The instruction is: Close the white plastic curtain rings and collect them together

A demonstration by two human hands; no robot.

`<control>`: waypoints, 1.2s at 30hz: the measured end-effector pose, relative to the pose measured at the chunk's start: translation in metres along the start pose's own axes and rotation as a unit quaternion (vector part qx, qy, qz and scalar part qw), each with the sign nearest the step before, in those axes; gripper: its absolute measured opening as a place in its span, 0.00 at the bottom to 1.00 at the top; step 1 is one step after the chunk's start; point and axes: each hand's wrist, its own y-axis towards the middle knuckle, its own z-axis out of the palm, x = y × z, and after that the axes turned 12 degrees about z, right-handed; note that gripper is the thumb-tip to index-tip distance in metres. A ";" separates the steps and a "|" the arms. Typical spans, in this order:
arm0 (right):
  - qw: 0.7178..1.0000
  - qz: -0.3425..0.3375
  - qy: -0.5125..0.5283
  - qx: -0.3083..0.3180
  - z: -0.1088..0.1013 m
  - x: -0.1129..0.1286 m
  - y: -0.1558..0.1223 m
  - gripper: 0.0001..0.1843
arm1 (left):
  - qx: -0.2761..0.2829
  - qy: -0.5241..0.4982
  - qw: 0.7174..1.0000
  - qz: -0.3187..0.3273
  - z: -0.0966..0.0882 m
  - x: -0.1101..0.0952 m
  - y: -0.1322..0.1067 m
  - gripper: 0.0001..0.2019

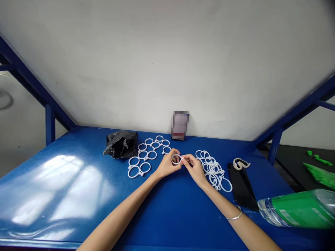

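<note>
A white plastic ring [176, 164] with a small knob is held between my two hands above the blue table. My left hand [168, 164] is closed around the ring's left side. The fingertips of my right hand [194, 168] pinch the knob on its right side. To the left of my left hand, several white rings [144, 168] lie spread out flat, some touching. Just right of my right hand is a pile of several overlapping white rings [213, 168]. My fingers partly cover the held ring.
A crumpled black plastic bag [121, 143] sits at the back left. A blurred upright device [180, 125] leans on the wall. At right lie a black phone [243, 188], a pale band [240, 164] and a green-labelled bottle [298, 209]. Blue frame bars [298, 111] flank the table [167, 216].
</note>
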 end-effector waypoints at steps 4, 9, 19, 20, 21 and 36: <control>1.000 0.001 0.000 -0.009 0.000 0.003 -0.001 0.16 | 0.003 -0.015 1.000 -0.006 -0.001 0.002 0.000 0.14; 1.000 -0.003 -0.001 -0.018 0.000 0.005 -0.001 0.15 | 0.013 -0.031 0.999 -0.012 -0.002 0.000 0.000 0.15; 1.000 -0.007 0.000 -0.015 0.000 0.002 -0.001 0.16 | 0.022 -0.036 0.999 -0.016 -0.002 0.002 0.000 0.16; 1.000 -0.008 -0.002 -0.022 0.000 0.002 -0.001 0.16 | 0.022 -0.041 0.999 -0.016 -0.002 0.003 -0.001 0.17; 0.999 -0.009 -0.003 -0.030 0.000 0.001 0.000 0.15 | 0.020 -0.047 0.999 -0.015 -0.002 0.003 -0.001 0.18; 0.989 -0.074 -0.045 -0.120 -0.002 0.009 -0.005 0.11 | -0.006 0.009 1.000 0.018 -0.002 0.001 0.000 0.25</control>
